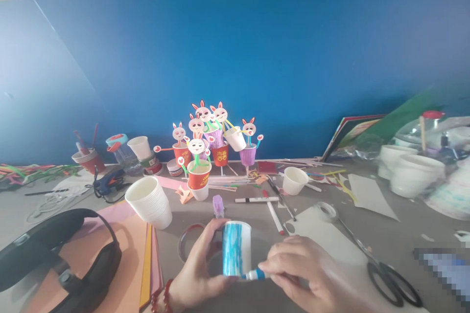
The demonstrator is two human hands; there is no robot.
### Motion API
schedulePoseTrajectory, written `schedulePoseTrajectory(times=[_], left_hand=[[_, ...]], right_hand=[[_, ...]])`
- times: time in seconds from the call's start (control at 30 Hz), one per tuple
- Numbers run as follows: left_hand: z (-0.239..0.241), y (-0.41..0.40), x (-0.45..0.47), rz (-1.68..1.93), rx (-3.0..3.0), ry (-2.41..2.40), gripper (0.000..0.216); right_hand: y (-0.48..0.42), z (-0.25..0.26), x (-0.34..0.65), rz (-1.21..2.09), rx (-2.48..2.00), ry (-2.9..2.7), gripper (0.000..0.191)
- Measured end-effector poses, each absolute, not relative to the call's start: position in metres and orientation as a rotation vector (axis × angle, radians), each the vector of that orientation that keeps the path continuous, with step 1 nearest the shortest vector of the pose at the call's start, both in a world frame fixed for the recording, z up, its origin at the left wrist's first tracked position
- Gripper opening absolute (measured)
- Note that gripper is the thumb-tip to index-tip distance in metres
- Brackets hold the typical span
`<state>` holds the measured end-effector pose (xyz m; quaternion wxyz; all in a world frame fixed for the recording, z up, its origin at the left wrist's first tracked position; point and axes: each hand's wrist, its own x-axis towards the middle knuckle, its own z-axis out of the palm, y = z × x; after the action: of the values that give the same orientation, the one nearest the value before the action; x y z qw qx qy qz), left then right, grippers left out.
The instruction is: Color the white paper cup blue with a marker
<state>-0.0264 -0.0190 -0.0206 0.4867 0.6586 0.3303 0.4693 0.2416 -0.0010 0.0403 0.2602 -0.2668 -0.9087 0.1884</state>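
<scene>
My left hand [200, 266] is closed around a white paper cup [237, 247] held upside down, its side streaked with blue marker. My right hand [312, 274] pinches a blue marker [255, 274], its tip touching the cup's lower edge. Both hands hover low over the grey table [389, 234] near its front edge. A red bead bracelet [163, 296] sits on my left wrist.
A stack of white cups [150, 201] lies tilted left of my hands, beside coloured paper sheets [135, 249] and a black headset [62, 254]. Bunny cup figures [211, 146] stand at the back. Black scissors [389, 274], a tape roll [326, 210], markers [257, 200] and white cups [411, 171] lie to the right.
</scene>
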Motion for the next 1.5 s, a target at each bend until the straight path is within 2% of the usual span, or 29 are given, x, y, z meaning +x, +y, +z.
schedulePoseTrajectory(times=[0.3, 0.63, 0.87, 1.1, 1.27, 1.5], left_hand=[[-0.031, -0.020, -0.029, 1.127, 1.577, 0.796, 0.079], [-0.027, -0.023, -0.025, 1.122, 1.642, 0.700, 0.080], [-0.033, -0.021, -0.025, 1.152, 1.599, 0.695, 0.078], [-0.028, -0.020, -0.024, 1.172, 1.604, 0.645, 0.074], [-0.034, -0.021, -0.026, 1.196, 1.580, 0.660, 0.077], [-0.027, -0.021, -0.025, 1.161, 1.583, 0.644, 0.076]], right_hand=[[-0.002, 0.038, 0.245, 0.537, -0.698, -2.363, 0.022], [0.008, 0.041, 0.243, 0.293, -0.883, -2.256, 0.026], [0.001, 0.037, 0.243, 0.450, -0.724, -2.372, 0.022], [0.008, 0.036, 0.244, 0.360, -0.874, -2.274, 0.023], [0.005, 0.038, 0.244, 0.514, -0.721, -2.386, 0.022], [0.008, 0.038, 0.247, 0.383, -0.872, -2.274, 0.025]])
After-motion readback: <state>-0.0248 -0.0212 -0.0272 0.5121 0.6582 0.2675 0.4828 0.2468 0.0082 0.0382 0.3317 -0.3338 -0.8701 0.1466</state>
